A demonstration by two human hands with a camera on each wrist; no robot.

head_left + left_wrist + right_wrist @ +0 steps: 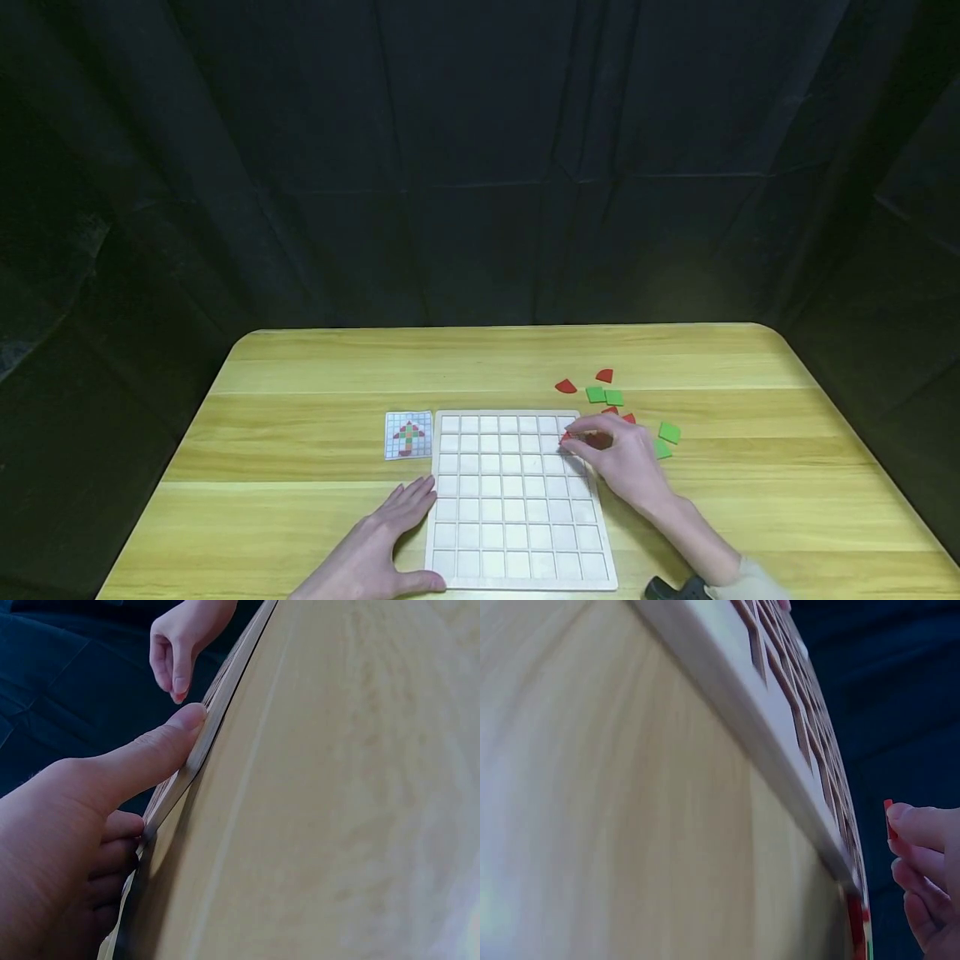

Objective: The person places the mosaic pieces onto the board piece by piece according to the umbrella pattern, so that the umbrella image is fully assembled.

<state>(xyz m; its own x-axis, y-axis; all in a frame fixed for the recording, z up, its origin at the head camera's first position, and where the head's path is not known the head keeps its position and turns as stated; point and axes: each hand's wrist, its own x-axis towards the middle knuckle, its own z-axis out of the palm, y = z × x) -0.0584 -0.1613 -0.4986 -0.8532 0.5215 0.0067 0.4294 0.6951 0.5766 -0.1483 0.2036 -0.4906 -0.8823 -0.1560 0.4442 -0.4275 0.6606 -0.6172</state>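
Note:
A white grid board (512, 500) with square cells lies on the wooden table. My right hand (618, 454) is over the board's far right corner and pinches a small red piece (889, 819) between thumb and fingertips. In the right wrist view the piece is held up above the grid. My left hand (386, 537) lies at the board's left side, fingers stretched along that edge and thumb (161, 750) touching the near left corner. Beside the far left corner lies a pattern card (408, 435), printed with a red, green and orange figure on a grid.
Red quarter-round pieces (566, 387) and green squares (670, 432) are scattered beyond and right of the board, some partly hidden by my right hand. A black device (675, 589) sits at my right wrist. Dark curtain (480, 167) surrounds the table's back and sides.

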